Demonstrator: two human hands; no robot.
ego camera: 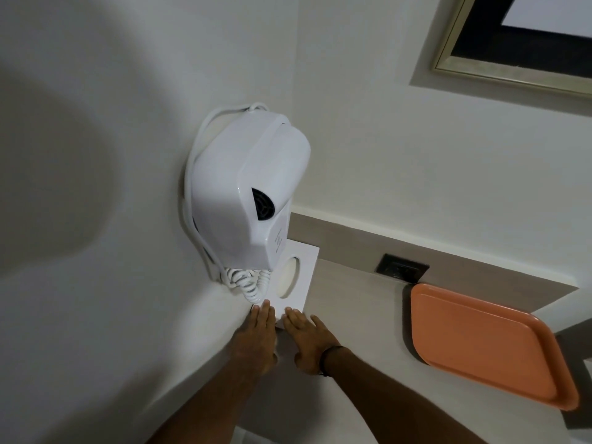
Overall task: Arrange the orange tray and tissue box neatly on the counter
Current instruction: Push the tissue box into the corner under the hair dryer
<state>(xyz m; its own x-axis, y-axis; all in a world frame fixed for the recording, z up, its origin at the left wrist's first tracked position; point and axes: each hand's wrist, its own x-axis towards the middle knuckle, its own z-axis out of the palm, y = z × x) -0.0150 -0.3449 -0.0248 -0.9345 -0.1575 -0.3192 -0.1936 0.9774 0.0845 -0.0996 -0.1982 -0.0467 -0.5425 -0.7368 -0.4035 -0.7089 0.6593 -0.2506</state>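
A white tissue box (304, 277) with an oval opening lies on the pale counter (362, 318), tucked into the corner against the left wall. My left hand (259, 338) rests flat on the box's near left edge, fingers together and extended. Beside it, my right hand (309, 338) lies flat on the box's near right edge. Neither hand grips the box. The empty orange tray (487, 344) sits to the right on the counter, slightly askew, its near right corner reaching past the counter's edge.
A white wall-mounted hair dryer (250, 193) with a coiled cord (250, 283) hangs over the box's far end. A dark socket (402, 269) sits in the backsplash behind the tray. A framed mirror (512, 43) hangs on the far wall.
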